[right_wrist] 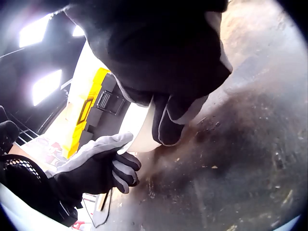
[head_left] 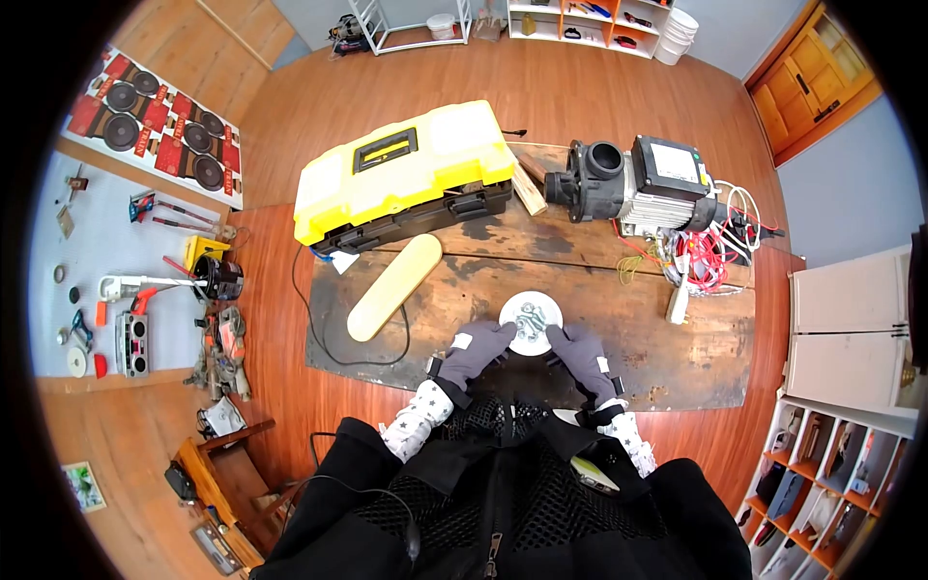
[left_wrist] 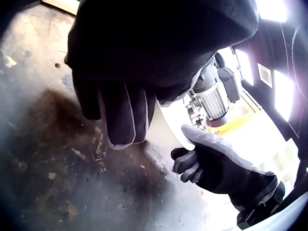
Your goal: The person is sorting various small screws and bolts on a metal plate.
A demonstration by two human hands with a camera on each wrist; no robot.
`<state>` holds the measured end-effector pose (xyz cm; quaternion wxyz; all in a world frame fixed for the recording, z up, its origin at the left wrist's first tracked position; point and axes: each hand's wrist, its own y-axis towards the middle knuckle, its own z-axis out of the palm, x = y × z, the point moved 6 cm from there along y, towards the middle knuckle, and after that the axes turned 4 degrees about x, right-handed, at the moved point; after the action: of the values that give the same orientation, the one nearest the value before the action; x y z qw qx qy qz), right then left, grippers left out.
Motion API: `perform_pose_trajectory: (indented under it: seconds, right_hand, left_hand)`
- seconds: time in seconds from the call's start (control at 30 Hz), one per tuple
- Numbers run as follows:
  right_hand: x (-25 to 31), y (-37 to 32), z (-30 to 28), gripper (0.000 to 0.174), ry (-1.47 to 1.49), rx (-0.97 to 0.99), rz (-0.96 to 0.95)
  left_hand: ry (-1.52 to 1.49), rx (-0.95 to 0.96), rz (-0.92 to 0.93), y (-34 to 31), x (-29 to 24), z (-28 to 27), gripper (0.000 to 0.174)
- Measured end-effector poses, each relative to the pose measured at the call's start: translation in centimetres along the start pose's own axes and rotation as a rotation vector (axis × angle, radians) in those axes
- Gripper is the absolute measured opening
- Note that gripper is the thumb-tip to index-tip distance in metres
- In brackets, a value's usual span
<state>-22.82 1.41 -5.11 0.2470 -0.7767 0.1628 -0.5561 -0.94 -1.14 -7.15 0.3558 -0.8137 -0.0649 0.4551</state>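
A small round white dish (head_left: pixel 552 307) is held between two gloved hands over the near part of the wooden table, with several small metal parts (head_left: pixel 531 321) lying in it. My left hand (head_left: pixel 480 349) grips its left rim, thumb on top. On the opposite side my right hand (head_left: pixel 583 360) pinches the rim in the same way. Both wrist views show the fingers curled under the dish, whose pale side (left_wrist: pixel 166 127) stands above the tabletop. The dish's inside is mostly hidden in those views.
A yellow-lidded toolbox (head_left: pixel 440 159) stands at the back left, with a long pale-yellow padded piece (head_left: pixel 394 288) in front. An electric pump (head_left: pixel 628 188) and tangled wires (head_left: pixel 704 259) occupy the back right. A black cable (head_left: pixel 324 353) loops over the table's left part (head_left: pixel 333 329).
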Motion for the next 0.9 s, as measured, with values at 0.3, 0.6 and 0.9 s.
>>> perform_pose_trajectory:
  seconds: [0.3,0.6,0.9]
  right_hand:
    - [-0.9,-1.4,-1.2,0.041,-0.019,0.003,0.006]
    - [-0.6,-3.0,-2.5,0.037,0.248,-0.019,0.049]
    - [1.8,-3.4,0.1,0.038,-0.096,0.191,0.04]
  left_hand:
    - [0.078,-0.076,0.006,-0.7,0.4,-1.3,0.053]
    - [0.317,-0.362,0.549,-3.6,-5.7,-2.8,0.027]
    - [0.81,-0.225,0.821,-3.3,-7.8,-0.8,0.068]
